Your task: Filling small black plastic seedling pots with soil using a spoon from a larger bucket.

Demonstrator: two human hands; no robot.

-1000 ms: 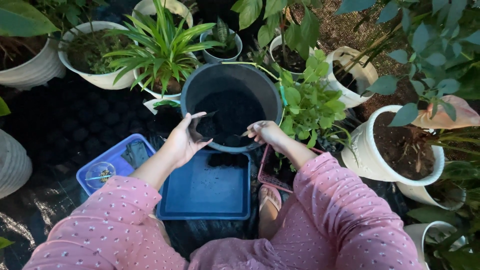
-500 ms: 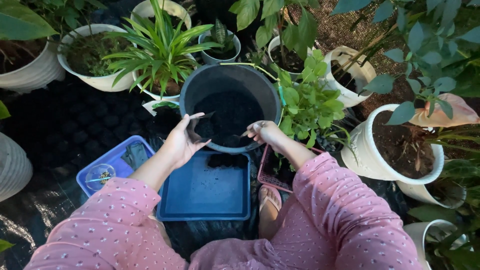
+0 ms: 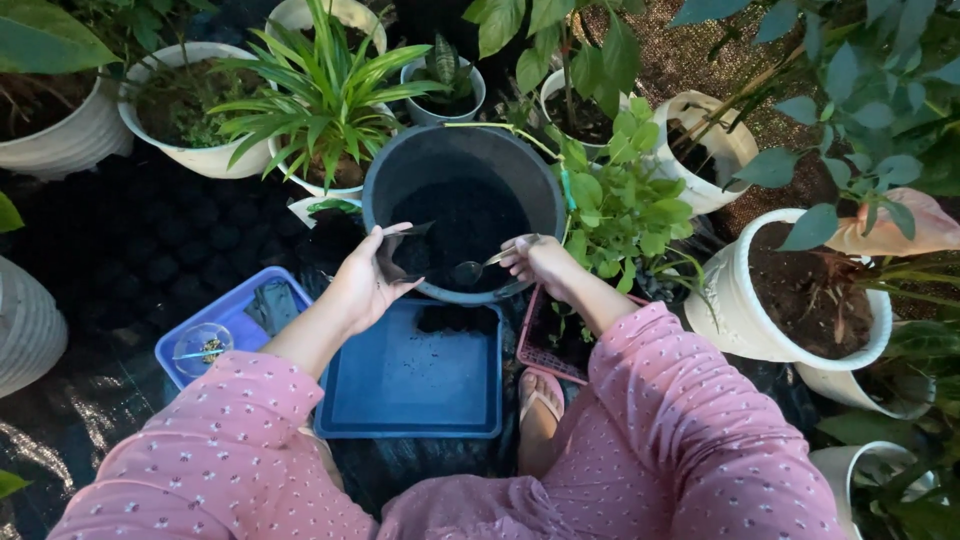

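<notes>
Black plastic bucket (image 3: 400, 175), part-filled w/ dark potting soil (image 3: 465, 225), sits centre among the plants. Metal spoon (image 3: 480, 266) is over the soil near the bucket's front rim, bowl end low, handle pinched in the right hand (image 3: 540, 262), fingers closed round it. Left hand (image 3: 362, 285) is at the front-left rim, curled round a small dark grow bag or pot (image 3: 400, 255) tipped toward the soil; mouth looks open, but can't tell how full it is.

Step in hand, as I judge it: spooning soil from bucket into the small container. Next move calls for a level lift of the spoon and a short carry left to the container's mouth, w/ the left hand keeping that mouth open and steady; spill risk is low since it's all over the bucket.

Just below the bucket: blue square tray (image 3: 410, 380), w/ a small clump of soil at its far edge. Left of it, a purple-blue tray (image 3: 235, 305) holding a clear round dish (image 3: 200, 345). Right, a pink seedling tray (image 3: 550, 350), partly under the right forearm. A sandalled foot (image 3: 540, 405) shows between the knees. White pots around, incl. a spider plant (image 3: 320, 90) behind the bucket and a large white pot (image 3: 740, 320) at right.
</notes>
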